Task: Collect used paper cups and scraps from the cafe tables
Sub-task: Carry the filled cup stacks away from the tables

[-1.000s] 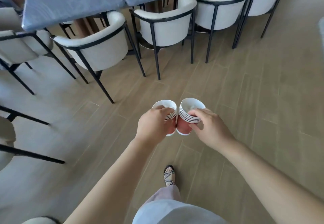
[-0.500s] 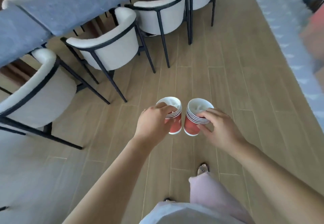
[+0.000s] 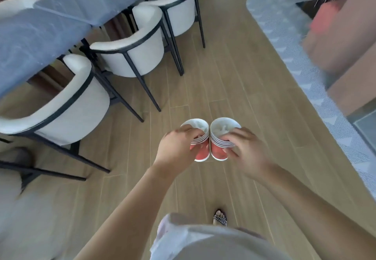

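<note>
Both grips are full. The left hand [image 3: 179, 147] has its fingers curled round the left stack of cups [image 3: 201, 152], and the right hand [image 3: 247, 155] wraps the right stack of cups [image 3: 218, 152] the same way, fingertips over the banded white rims. Both stacks show red bodies and white bases, with several cups nested in each and the mouths tilted up and away from the camera. The two stacks touch side to side, held out in front of the body in the air above the wooden floor [image 3: 234, 76]. Something pale and crumpled sits in the top cup on the right, too blurred to name.

Lower down, one sandalled foot [image 3: 220, 218] stands on the planks, between the two forearms. Out to the left, white chairs [image 3: 140, 56] with black frames are tucked along a blue-grey tabletop [image 3: 36, 40]. Out to the right, a patterned blue-grey rug [image 3: 284, 36] runs along the floor, well apart from the cups, and what lies past it is smeared by blur.
</note>
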The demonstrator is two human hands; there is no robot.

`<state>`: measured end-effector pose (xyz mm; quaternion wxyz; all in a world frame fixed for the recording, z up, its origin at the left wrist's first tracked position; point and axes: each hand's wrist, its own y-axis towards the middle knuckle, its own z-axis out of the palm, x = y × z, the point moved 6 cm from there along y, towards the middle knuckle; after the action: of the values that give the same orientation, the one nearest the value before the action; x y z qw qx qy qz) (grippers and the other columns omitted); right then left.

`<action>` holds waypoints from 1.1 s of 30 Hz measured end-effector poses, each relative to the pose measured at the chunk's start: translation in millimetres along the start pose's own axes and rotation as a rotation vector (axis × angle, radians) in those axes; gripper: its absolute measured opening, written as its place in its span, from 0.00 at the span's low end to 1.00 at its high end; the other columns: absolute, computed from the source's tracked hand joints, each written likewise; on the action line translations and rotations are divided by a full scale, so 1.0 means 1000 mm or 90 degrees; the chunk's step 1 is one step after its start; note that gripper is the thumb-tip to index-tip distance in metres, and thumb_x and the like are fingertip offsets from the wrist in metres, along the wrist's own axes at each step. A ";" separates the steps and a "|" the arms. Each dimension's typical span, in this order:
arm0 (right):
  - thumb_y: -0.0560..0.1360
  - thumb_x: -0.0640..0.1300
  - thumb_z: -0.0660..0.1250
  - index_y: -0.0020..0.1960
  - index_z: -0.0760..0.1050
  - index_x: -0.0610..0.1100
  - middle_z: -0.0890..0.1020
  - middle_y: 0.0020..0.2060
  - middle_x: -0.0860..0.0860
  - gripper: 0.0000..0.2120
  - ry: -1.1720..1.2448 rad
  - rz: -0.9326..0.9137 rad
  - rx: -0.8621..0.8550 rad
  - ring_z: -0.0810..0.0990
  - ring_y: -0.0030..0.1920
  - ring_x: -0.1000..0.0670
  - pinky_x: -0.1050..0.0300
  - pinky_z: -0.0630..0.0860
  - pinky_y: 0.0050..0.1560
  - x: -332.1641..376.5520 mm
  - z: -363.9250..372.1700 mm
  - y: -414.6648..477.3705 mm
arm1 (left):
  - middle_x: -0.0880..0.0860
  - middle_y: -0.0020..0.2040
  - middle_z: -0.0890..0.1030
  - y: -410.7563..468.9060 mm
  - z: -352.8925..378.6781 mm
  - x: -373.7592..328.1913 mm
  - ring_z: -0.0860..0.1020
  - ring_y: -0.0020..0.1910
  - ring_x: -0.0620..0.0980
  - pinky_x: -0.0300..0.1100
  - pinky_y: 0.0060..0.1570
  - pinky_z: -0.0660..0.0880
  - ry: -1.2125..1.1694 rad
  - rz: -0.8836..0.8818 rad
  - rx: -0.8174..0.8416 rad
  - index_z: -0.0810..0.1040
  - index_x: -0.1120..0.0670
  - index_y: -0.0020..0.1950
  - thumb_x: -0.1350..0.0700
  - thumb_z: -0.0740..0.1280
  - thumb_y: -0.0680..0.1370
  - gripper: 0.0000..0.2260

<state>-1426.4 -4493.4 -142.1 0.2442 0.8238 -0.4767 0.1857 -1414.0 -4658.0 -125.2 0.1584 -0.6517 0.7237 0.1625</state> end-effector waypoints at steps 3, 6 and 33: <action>0.65 0.32 0.72 0.49 0.79 0.43 0.81 0.45 0.49 0.15 0.004 -0.020 0.007 0.78 0.47 0.43 0.58 0.70 0.45 -0.020 0.001 0.057 | 0.46 0.50 0.81 0.050 -0.006 0.017 0.79 0.43 0.52 0.39 0.37 0.70 -0.008 -0.026 -0.014 0.80 0.47 0.52 0.55 0.68 0.71 0.10; 0.64 0.32 0.73 0.49 0.79 0.44 0.81 0.43 0.49 0.15 0.018 -0.054 0.028 0.78 0.46 0.43 0.55 0.74 0.43 -0.036 0.017 0.121 | 0.48 0.47 0.82 0.102 -0.014 0.046 0.79 0.42 0.54 0.41 0.36 0.70 -0.010 -0.051 -0.042 0.81 0.49 0.50 0.55 0.69 0.71 0.09; 0.66 0.35 0.71 0.49 0.78 0.46 0.81 0.46 0.52 0.13 0.048 0.075 -0.055 0.76 0.50 0.46 0.54 0.74 0.46 -0.293 0.014 0.698 | 0.47 0.45 0.81 0.751 -0.060 0.173 0.78 0.40 0.51 0.41 0.38 0.72 0.022 0.091 0.020 0.80 0.49 0.49 0.55 0.66 0.71 0.09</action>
<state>-2176.5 -4596.2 -154.0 0.2859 0.7757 -0.5219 0.2102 -2179.4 -4765.0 -125.9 0.1442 -0.5985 0.7734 0.1509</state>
